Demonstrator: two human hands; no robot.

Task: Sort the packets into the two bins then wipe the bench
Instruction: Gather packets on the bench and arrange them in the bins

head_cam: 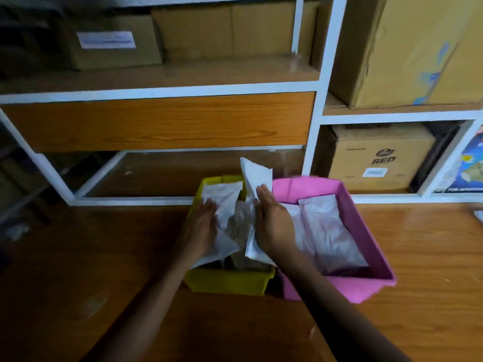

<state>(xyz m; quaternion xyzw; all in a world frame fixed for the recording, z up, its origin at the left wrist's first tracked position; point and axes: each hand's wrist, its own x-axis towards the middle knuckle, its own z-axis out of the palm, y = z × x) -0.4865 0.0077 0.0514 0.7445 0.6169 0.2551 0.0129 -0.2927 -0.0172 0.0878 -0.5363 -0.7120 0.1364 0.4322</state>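
a yellow bin (227,282) and a pink bin (366,286) are set side by side, touching, on the wooden bench (428,257).

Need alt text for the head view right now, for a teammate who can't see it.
Both hands, left hand and right hand, press white packets into a yellow bin on a wooden bench. Beside it, a pink bin holds more packets.

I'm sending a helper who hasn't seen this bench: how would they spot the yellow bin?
On the wooden bench, below the white-framed shelving, two bins stand side by side. The yellow bin is the left one, where both hands press on white packets; its neighbour, the pink bin, is wider.
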